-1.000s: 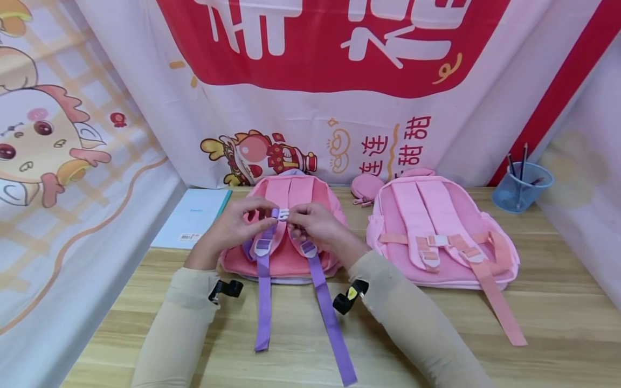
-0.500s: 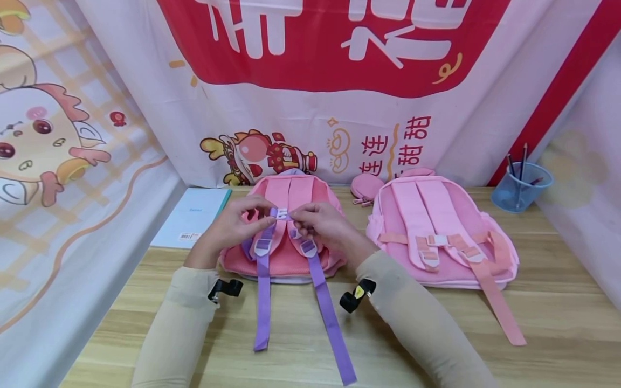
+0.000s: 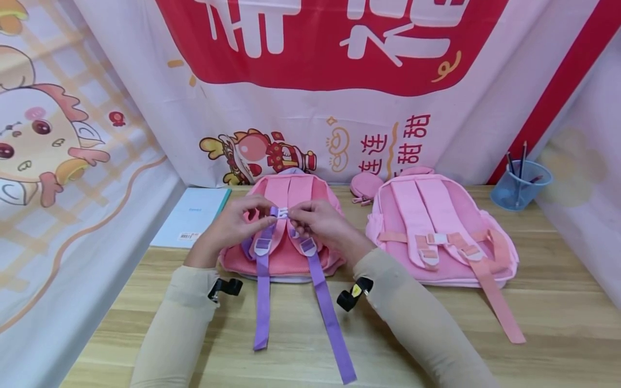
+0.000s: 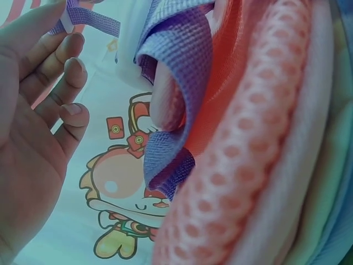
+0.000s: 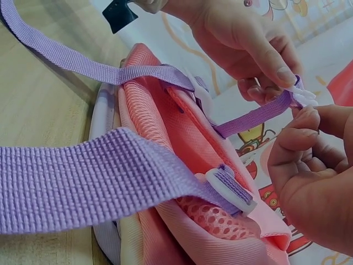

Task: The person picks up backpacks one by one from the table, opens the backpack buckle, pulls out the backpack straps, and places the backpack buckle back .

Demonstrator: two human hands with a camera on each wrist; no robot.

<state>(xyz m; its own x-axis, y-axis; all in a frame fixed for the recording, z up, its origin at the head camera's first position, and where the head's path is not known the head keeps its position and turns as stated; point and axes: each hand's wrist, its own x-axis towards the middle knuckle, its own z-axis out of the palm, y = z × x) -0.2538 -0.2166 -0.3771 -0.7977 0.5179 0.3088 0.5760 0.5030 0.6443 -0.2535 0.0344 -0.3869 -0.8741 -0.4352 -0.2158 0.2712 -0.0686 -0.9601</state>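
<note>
A pink backpack with purple straps lies back-up on the wooden table. Both hands meet over its white chest-strap buckle. My left hand pinches the left buckle half and its purple strap between thumb and fingers. My right hand pinches the other buckle half, fingers curled. The two halves touch or nearly touch; whether they are latched is unclear. In the left wrist view the left hand shows beside the purple webbing and pink mesh padding.
A second pink backpack lies to the right, its chest buckle joined. A small pink pouch sits behind, a blue notebook at the left, a blue pen cup at the far right. Printed cloth walls surround the table.
The hands stayed over the buckle. The right forearm shifted slightly right and the buckle halves drew a little closer together.
</note>
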